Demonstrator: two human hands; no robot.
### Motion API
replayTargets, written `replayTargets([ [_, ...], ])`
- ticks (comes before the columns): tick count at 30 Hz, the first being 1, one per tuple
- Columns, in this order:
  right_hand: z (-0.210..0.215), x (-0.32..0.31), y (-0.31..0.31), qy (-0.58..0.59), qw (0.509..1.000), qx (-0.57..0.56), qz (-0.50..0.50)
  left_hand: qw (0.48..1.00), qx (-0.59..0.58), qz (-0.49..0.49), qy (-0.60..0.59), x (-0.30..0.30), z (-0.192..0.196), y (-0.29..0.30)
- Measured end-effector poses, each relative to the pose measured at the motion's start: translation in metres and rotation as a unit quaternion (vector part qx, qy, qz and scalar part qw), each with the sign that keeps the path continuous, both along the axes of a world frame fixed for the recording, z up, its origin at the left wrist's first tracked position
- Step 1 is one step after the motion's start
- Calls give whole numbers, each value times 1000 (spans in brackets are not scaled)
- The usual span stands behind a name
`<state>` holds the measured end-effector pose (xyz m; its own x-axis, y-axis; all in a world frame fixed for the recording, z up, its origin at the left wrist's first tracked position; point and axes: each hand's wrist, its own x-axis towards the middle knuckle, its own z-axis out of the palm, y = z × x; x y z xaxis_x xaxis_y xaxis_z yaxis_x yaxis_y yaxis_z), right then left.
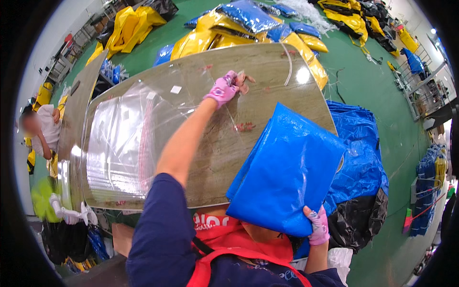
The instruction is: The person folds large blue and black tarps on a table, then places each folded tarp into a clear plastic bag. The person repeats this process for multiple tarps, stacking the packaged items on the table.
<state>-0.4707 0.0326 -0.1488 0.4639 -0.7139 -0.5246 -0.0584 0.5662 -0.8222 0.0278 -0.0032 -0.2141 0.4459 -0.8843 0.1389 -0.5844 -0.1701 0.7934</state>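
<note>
While a seated person (42, 131) works at the far left, a stack of clear plastic bags (122, 143) lies on the left part of the wood-patterned counter (267, 76). From this stack, a thin transparent plastic sheet (191, 100) stretches to the left hand (224, 89), which wears a pink patterned glove and is closed, pinching the sheet near the far edge. Further right, the folded blue tarpaulin square (287, 172) rests over the near right edge of the counter. The right hand (318, 225), gloved too, grips its lower corner. Behind the counter lie yellow and blue bundles (239, 28).
</note>
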Motion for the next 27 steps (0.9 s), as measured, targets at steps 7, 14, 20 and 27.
replayTargets([
  [7,-15,-46,-7,-38,999,18,9,880,157,-223,-389,-45,59,205],
  [14,-31,-62,-3,-57,998,-1,12,930,182,-138,-286,-123,18,198],
  [20,-10,-98,6,-77,997,-14,26,940,228,-96,-235,-155,43,198],
  [27,-5,-80,19,-43,988,14,148,915,284,-95,-270,-152,31,197],
])
